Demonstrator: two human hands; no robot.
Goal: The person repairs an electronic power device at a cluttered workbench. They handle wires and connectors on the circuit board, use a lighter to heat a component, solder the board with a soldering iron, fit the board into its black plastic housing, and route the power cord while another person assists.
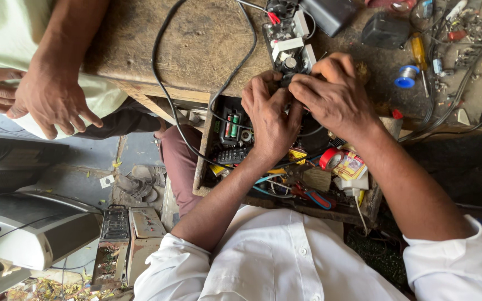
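My left hand (pixel 269 117) and my right hand (pixel 336 95) meet at the front edge of a wooden workbench (pixel 196 44). The fingers of both pinch the near end of a small white and black electrical unit (pixel 288 50) with exposed parts and a red wire. What sits between my fingertips is hidden. A black cable (pixel 163 89) loops from the bench top down past my left wrist. Under my hands an open wooden drawer (pixel 199 167) holds batteries, a red tape roll (pixel 330 159), a small bottle and hand tools.
Another person in a pale green shirt stands at the upper left, one hand (pixel 51 100) spread near the bench corner. A black adapter (pixel 330 14), yellow-handled screwdriver (pixel 418 50), blue spool (pixel 405 77) and small parts litter the bench. Grey appliances (pixel 29 228) and metal boxes (pixel 124 239) stand on the floor.
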